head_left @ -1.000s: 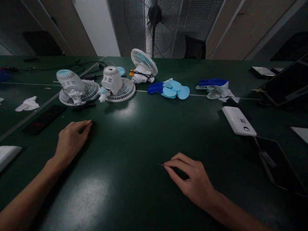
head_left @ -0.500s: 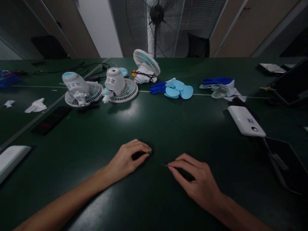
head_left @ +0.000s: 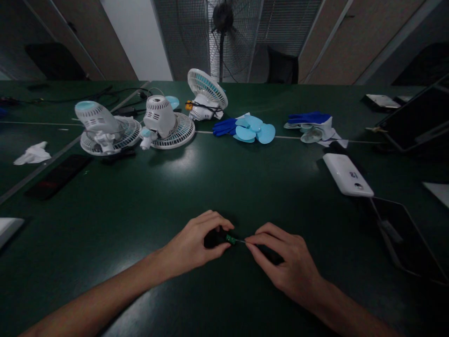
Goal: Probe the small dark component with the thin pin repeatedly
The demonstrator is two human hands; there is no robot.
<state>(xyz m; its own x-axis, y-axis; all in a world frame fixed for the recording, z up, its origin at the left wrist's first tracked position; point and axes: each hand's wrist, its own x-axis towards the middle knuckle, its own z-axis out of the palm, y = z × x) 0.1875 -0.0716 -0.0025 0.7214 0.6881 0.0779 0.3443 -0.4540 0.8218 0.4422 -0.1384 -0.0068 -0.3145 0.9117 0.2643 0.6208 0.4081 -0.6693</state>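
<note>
My right hand (head_left: 284, 255) pinches a thin metal rod (head_left: 240, 241) between thumb and fingertips, low over the dark green table (head_left: 224, 187). At the rod's left end is a small green piece (head_left: 230, 239), perhaps a little handle; it is too small to name surely. My left hand (head_left: 201, 238) is around this piece, thumb and index finger apart. The thumb tip lies close below the piece; whether it touches is unclear. The rod and the green piece line up end to end, and they seem to meet.
Two white fans (head_left: 159, 117) lie face down at the back left, and a third fan (head_left: 206, 96) leans behind. Blue fan blades (head_left: 254, 129) rest by blue-white gloves (head_left: 224, 126). On the right are more gloves (head_left: 312, 125), a white power bank (head_left: 347, 174) and a phone (head_left: 407, 238).
My left hand has come from the far left to my right hand, carrying the small green piece to the rod's end, and its fingers have spread. My right hand has stayed nearly still.
</note>
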